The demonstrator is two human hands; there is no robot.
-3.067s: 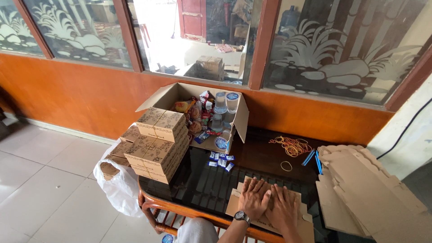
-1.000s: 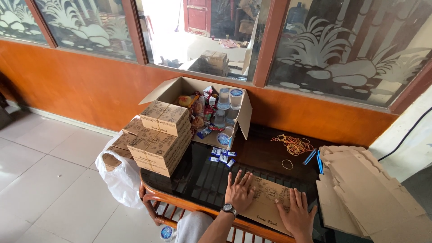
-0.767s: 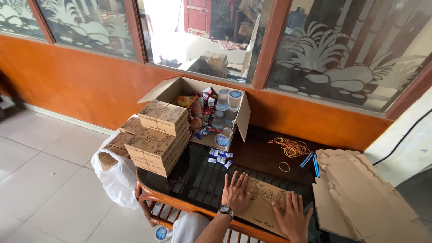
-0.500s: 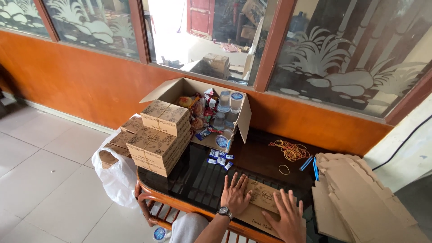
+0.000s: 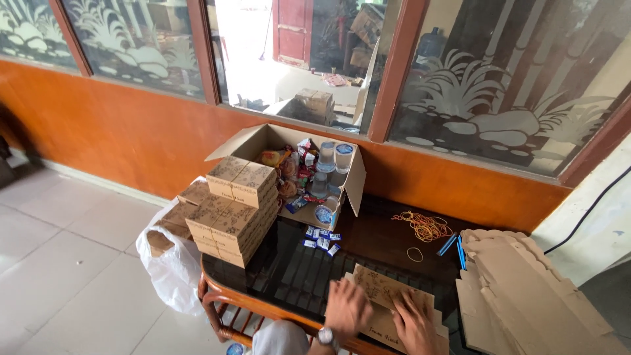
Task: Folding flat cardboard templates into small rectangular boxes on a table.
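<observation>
We have both hands flat on a flattened brown cardboard box blank (image 5: pixel 384 296) at the near edge of the dark glass table (image 5: pixel 368 240): left hand (image 5: pixel 346 307) palm-down on its left part, fingers spread, wristwatch (image 5: pixel 326 337) on that wrist; right hand (image 5: pixel 415 322) palm-down on its right part, just beside the left, not touching it. Neither hand grips anything, both open and pressing on the card. The blank's upper flap is partly raised towards the table middle. At the right edge, a pile of unfolded box blanks (image 5: pixel 532 296) overhangs the table. At the far right side, a loose heap of rubber bands (image 5: pixel 424 225), one single band (image 5: pixel 415 254) nearer us, blue pens (image 5: pixel 453 246) beside it. At the far edge, an open carton (image 5: pixel 299 174) with water cups and snack packets inside; small blue-and-white sachets (image 5: pixel 321 240) on the glass just in front of it. At the left edge, stacks of assembled brown boxes (image 5: pixel 233 210); a white plastic bag (image 5: pixel 167 263) with more boxes hangs below that corner, over the tiled floor (image 5: pixel 79 276).
</observation>
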